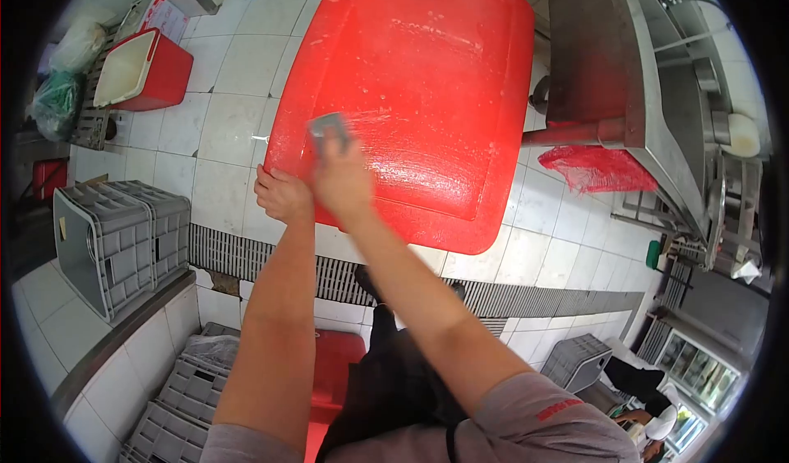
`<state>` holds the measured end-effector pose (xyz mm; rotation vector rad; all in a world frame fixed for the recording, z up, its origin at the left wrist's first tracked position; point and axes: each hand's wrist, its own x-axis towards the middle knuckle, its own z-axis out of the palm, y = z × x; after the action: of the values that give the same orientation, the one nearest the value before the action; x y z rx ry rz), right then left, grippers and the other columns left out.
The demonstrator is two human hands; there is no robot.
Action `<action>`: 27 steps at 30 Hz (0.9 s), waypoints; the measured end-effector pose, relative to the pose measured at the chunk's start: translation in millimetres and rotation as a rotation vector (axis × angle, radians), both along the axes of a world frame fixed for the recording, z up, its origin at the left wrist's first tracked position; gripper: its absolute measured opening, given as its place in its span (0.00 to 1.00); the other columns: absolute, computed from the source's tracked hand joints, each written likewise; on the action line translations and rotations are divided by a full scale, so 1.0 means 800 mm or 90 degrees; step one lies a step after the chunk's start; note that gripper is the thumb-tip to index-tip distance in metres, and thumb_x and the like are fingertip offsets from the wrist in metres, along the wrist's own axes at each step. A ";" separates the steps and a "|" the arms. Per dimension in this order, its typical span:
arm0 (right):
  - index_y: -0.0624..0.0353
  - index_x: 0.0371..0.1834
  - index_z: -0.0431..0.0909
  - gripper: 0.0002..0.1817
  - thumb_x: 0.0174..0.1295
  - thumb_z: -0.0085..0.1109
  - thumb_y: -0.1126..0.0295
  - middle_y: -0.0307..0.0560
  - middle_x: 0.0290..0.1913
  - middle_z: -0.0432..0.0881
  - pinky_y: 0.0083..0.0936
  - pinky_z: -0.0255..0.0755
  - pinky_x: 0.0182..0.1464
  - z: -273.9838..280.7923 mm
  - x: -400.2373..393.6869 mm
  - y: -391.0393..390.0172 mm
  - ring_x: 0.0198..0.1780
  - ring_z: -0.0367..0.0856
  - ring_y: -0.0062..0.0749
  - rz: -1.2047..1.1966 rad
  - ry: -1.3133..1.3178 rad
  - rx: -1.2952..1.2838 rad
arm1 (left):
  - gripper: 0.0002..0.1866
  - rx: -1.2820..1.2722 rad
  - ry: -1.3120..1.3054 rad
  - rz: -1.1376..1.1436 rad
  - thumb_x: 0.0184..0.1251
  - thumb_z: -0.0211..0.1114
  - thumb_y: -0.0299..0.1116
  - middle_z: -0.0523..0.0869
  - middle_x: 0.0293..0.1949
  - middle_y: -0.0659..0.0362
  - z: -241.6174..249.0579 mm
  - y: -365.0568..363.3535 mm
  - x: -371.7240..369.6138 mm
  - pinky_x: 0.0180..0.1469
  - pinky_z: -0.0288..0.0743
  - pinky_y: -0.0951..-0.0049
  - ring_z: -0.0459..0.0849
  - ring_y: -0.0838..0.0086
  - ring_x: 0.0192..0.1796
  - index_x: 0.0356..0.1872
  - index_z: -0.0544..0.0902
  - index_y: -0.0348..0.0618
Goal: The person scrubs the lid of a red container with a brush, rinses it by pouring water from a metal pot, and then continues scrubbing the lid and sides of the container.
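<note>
A large red lid or panel [427,76], wet and streaked with whitish suds, fills the upper middle of the head view. My right hand [341,175] is wrapped round a grey scrubbing pad [330,131] and presses it on the panel near its left side; hand and pad are blurred by motion. At the panel's lower left edge rests my left hand [283,194], with its fingers curled over the rim.
Grey crates [123,241] stand at the left, below a red and white bin [148,72]. A steel table [592,52] is at the right, with a red mesh bag [596,169] beneath. A drain grate [246,257] crosses the tiled floor. Another person [657,418] is at lower right.
</note>
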<state>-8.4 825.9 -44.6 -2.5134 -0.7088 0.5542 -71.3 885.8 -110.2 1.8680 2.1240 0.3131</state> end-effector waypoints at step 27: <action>0.48 0.68 0.57 0.31 0.64 0.45 0.49 0.65 0.59 0.67 0.49 0.70 0.50 -0.038 0.226 -0.191 0.50 0.75 0.55 -0.144 -0.170 -0.119 | 0.20 0.021 -0.033 0.008 0.70 0.46 0.42 0.70 0.58 0.56 -0.006 -0.002 -0.001 0.57 0.66 0.56 0.69 0.58 0.58 0.61 0.67 0.53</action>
<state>172.1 673.2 -74.7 -2.8286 -0.4722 0.2151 -72.3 884.5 -114.8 1.8440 2.1094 0.3979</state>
